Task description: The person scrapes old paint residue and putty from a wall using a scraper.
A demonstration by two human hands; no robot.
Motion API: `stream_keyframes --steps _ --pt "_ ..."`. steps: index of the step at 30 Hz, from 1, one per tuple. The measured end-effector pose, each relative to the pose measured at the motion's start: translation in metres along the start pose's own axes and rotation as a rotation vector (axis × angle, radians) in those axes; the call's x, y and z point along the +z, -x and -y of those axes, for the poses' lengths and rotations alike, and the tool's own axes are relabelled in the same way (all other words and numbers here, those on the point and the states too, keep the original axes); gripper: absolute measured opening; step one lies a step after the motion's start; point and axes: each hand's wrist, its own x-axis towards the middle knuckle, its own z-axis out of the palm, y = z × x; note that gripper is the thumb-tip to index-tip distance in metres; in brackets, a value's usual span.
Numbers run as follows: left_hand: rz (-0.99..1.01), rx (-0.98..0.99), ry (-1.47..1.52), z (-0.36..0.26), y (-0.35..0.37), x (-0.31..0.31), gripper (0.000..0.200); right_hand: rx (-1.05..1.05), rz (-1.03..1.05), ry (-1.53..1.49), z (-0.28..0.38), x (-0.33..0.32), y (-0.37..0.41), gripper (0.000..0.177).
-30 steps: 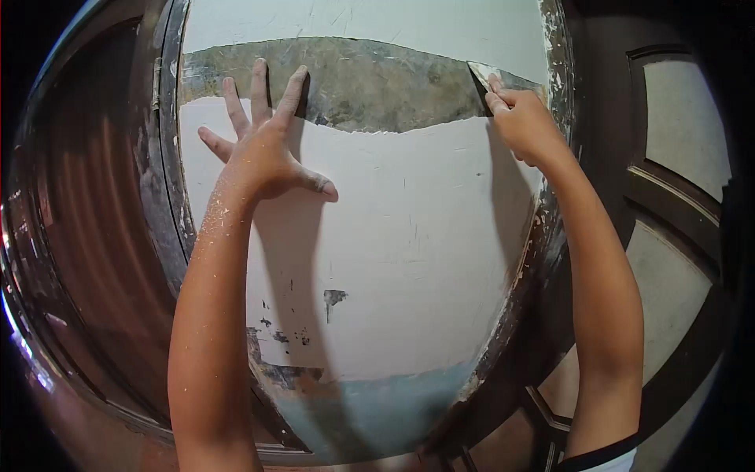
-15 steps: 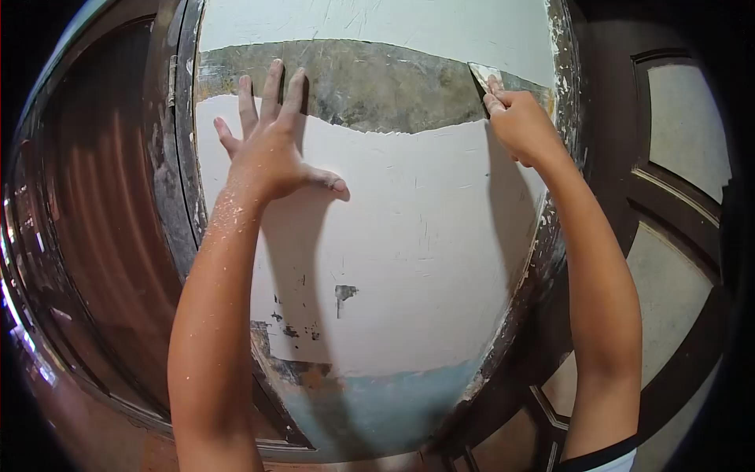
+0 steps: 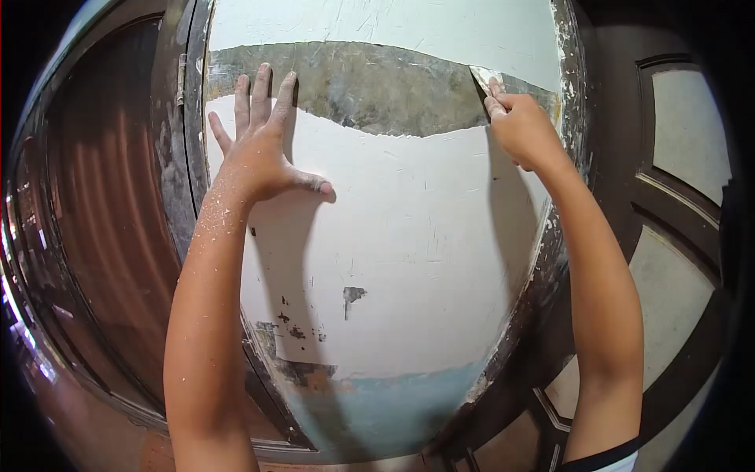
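Note:
Fingers spread, my left hand [image 3: 261,149] presses flat against the wall [image 3: 409,228], its fingertips on a bare grey strip [image 3: 377,86] and its thumb on the white layer below. My right hand [image 3: 523,126] is closed around a scraper [image 3: 485,77], whose blade touches the wall at the right end of the grey strip, along the edge of the upper pale layer. Its handle is mostly hidden by my fingers. White flakes and dust cling to my left hand and forearm.
A dark wooden frame with a reddish-brown panel [image 3: 114,173] stands at the left. Dark panelled woodwork [image 3: 641,181] stands at the right. Lower on the wall are small dark chipped patches [image 3: 352,297] and a blue-green band [image 3: 393,409].
The wall appears shifted slightly right and down in view. My left hand has moved a little left and down across the wall. My right hand keeps its place with the scraper.

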Motion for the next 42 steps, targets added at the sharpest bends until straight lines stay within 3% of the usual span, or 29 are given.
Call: stream_keyframes --steps 4,6,7,16,18,22,26,34,36,38,40,42 --pt "0.075 -0.008 -0.028 -0.001 -0.002 -0.006 0.184 -0.116 -0.025 -0.114 0.002 0.003 0.0 0.041" --pt "0.129 -0.048 -0.024 -0.005 -0.003 -0.009 0.179 0.006 0.021 -0.051 0.012 0.003 0.004 0.035" --pt "0.105 -0.034 0.009 -0.004 -0.001 -0.009 0.178 -0.008 -0.059 -0.096 0.013 0.009 0.008 0.035" --pt "0.123 -0.05 -0.001 -0.007 0.0 -0.011 0.177 -0.047 0.003 -0.158 0.019 0.009 0.011 0.033" --pt "0.111 -0.046 0.01 -0.005 -0.001 -0.01 0.184 -0.036 0.045 -0.206 0.027 0.005 0.017 0.033" --pt "0.093 -0.041 0.009 -0.002 -0.002 -0.005 0.183 -0.026 0.061 -0.115 0.027 0.009 0.011 0.035" --pt "0.146 -0.07 0.022 -0.009 -0.001 -0.017 0.175 -0.088 0.029 -0.19 0.021 0.015 0.006 0.037" --pt "0.121 -0.06 0.004 -0.005 -0.001 -0.008 0.182 -0.16 0.008 -0.238 0.025 0.024 0.001 0.043" --pt "0.114 -0.051 0.021 -0.004 -0.001 -0.01 0.182 -0.112 0.028 -0.14 0.027 0.025 -0.003 0.046" --pt "0.113 -0.057 0.03 -0.008 0.001 -0.014 0.175 -0.199 -0.068 -0.162 0.024 0.031 -0.003 0.049" --pt "0.102 -0.062 0.024 -0.008 0.0 -0.014 0.174 -0.114 0.098 -0.109 0.036 0.022 0.002 0.052" --pt "0.136 -0.071 0.006 -0.008 0.0 -0.014 0.173 -0.156 0.014 -0.139 0.04 0.029 0.003 0.049"
